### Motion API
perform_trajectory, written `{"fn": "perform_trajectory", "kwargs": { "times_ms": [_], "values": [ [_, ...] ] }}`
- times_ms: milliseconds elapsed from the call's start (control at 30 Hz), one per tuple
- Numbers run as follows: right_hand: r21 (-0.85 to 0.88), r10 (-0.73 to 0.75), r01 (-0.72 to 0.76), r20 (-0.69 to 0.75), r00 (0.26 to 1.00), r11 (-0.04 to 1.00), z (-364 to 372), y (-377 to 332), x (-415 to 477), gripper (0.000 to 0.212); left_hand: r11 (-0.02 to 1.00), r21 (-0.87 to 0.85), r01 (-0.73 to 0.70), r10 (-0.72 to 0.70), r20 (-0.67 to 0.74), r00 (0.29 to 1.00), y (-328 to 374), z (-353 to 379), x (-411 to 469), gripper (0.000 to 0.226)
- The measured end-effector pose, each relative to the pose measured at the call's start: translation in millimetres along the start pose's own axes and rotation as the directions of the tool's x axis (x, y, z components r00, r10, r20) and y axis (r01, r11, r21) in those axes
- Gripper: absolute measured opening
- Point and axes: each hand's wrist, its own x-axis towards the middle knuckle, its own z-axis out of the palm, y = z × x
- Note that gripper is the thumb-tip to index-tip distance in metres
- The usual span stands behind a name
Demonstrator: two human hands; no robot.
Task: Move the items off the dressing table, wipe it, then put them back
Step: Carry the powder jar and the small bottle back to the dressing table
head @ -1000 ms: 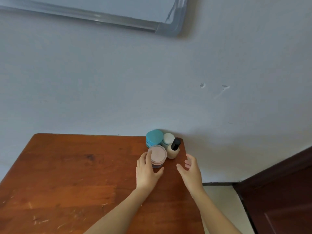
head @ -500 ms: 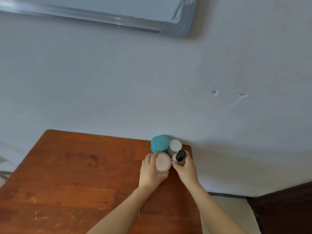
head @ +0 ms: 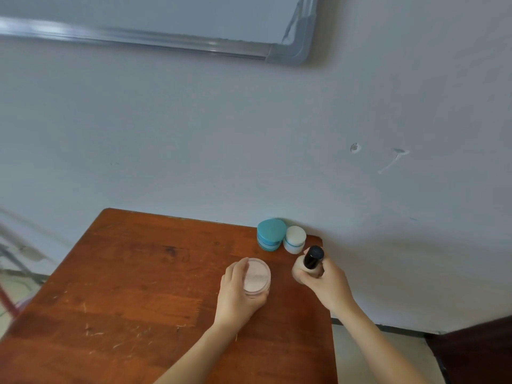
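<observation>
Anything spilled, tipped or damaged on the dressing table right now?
Nothing spilled or tipped. The left hand grips the pink jar, the right hand the black-capped bottle; teal jar and white jar stand upright by the wall. Only pale scratches mark the table.

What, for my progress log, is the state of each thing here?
dressing table: scratched, not yet cleared.
pink jar: lidded, gripped by left hand.
black-capped bottle: capped, gripped by right hand.
left hand: curled round the pink jar.
right hand: curled round the black-capped bottle.
teal jar: lidded, standing at the back corner, untouched.
white jar: lidded, standing beside the teal jar, untouched.
</observation>
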Motion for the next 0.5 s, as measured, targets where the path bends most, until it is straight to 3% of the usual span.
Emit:
{"fn": "perform_trajectory", "kwargs": {
  "times_ms": [200,333,500],
  "values": [
    [0.048,-0.007,0.004,0.065,0.998,0.999,-19,-7,-31,0.018,0.997,-0.052,-0.050,0.051,0.007,0.999,11,-11,-21,0.076],
    [0.053,0.038,-0.040,0.030,0.999,0.998,-31,-11,-59,0.019,0.996,-0.053,-0.078,0.079,0.017,0.997,12,-10,-31,0.076],
    [0.064,0.177,-0.174,-0.036,0.984,0.983,-34,-5,-107,0.015,0.984,-0.102,-0.144,0.159,0.159,0.975,13,-1,-41,0.076]
  ]
}}
